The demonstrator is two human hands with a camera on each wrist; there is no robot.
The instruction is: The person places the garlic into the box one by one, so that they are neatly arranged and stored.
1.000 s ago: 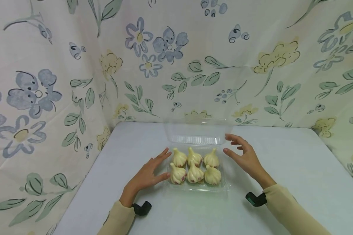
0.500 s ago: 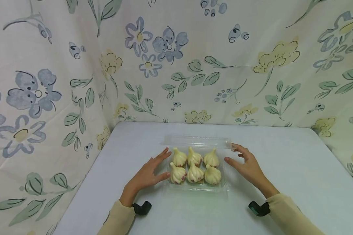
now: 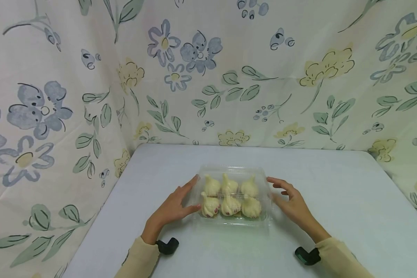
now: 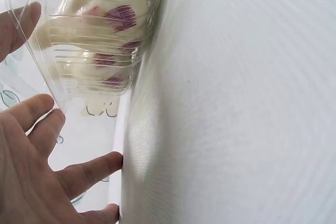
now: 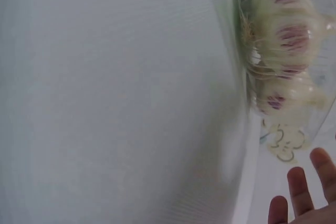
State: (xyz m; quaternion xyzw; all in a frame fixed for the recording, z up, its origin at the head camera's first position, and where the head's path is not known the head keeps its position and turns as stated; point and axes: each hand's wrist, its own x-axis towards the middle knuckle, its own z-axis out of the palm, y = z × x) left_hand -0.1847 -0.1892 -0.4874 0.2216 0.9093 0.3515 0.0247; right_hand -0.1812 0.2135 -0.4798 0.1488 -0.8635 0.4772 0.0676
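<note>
Several pale garlic bulbs point(image 3: 231, 205) with purple streaks sit in two rows inside a clear plastic clamshell box point(image 3: 234, 223) in the head view. Its clear lid point(image 3: 234, 170) now lies over the bulbs, its near edge crossing them midway. At the box's left side is my left hand point(image 3: 175, 204), fingers spread and fairly straight; in the left wrist view its fingertips point(image 4: 55, 116) are right at the clear rim, two others on the tabletop. My right hand point(image 3: 293, 200) reaches to the lid's right edge with extended fingers, the thumb tip seen through plastic.
A white-covered table point(image 3: 333, 185) carries the box near its middle. Behind and to the left hangs a floral cloth point(image 3: 201, 108). Each wrist wears a small black camera point(image 3: 168, 246) below a beige sleeve point(image 3: 139, 256).
The lid has swung from standing open behind the box down toward me over the garlic bulbs. My right hand has moved slightly nearer to me along with it; my left hand has stayed put.
</note>
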